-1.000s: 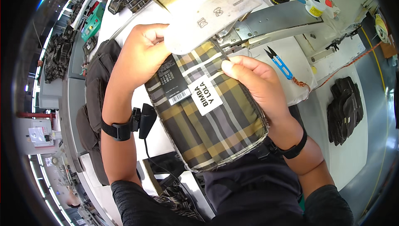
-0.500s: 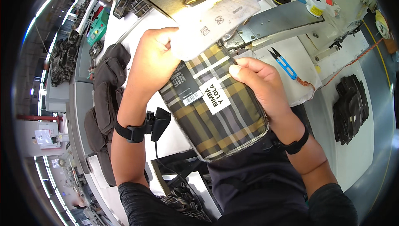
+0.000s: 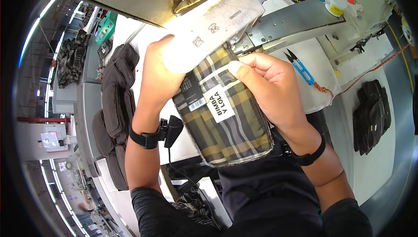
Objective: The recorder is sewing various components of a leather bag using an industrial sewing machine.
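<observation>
A plaid fabric piece (image 3: 230,139) in olive, grey and white, with a raw edge along its near end, lies under the head of a sewing machine (image 3: 226,23). It carries a white label (image 3: 220,103) and a dark printed label (image 3: 191,88). My right hand (image 3: 272,82) is closed on the piece's right edge near the needle area, thumb on top. My left hand (image 3: 159,71) rests against the piece's upper left side; the machine head hides its fingers. The needle and the piece's far end are hidden too.
Blue thread snips (image 3: 300,68) on an orange cord lie right of the machine. Dark brown pouches (image 3: 115,110) line the table at left. More dark pieces (image 3: 371,115) are stacked at right. A black cable (image 3: 183,176) hangs from my left wrist device.
In the picture, the machine head and the plaid piece have shifted slightly left. My right hand has moved a little left and up along the piece's edge, its thumb now straighter.
</observation>
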Motion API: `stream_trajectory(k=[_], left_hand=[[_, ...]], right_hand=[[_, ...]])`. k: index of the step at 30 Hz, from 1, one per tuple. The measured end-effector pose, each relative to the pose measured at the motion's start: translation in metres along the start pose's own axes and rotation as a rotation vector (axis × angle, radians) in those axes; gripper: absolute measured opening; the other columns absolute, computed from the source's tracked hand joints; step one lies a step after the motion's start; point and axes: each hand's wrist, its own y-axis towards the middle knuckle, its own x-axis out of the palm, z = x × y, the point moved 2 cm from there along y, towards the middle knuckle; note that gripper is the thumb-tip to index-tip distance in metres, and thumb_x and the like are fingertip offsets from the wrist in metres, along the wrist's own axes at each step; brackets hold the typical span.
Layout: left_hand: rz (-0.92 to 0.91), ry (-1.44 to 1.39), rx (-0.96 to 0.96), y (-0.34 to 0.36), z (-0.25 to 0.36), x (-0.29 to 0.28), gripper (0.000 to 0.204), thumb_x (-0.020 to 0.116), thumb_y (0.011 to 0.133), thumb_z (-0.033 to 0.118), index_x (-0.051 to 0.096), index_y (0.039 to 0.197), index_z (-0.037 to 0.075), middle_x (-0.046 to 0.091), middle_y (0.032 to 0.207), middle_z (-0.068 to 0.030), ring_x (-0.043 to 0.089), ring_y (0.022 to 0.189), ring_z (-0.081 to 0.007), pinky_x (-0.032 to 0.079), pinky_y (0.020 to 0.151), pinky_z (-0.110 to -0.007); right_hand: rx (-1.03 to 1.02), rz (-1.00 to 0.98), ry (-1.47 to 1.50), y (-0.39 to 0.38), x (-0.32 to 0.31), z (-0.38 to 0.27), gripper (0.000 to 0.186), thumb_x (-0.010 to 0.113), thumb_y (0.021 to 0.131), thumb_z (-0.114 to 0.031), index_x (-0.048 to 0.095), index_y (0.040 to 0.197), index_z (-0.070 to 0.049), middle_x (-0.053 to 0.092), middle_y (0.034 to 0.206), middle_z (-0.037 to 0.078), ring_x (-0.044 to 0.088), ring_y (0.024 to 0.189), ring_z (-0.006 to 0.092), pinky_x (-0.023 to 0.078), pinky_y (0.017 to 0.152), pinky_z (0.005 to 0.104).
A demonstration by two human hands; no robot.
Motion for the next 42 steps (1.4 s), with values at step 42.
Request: stream_trajectory(k=[42], left_hand=[[0.063,-0.096,-0.009,-0.014,0.001,0.000,0.034,0.070,0.101,0.019,0.071,0.125,-0.005,0.075,0.118,-0.0119,0.069,0.104,-0.0151,0.055,0.089,-0.031]], right_hand=[[0.123,-0.079,-0.080,-0.003,-0.015,-0.013,0.012,0.070,0.101,-0.006,0.074,0.108,0.003,0.077,0.095,0.004,0.068,0.081,0.0036,0.054,0.071,0.0199]])
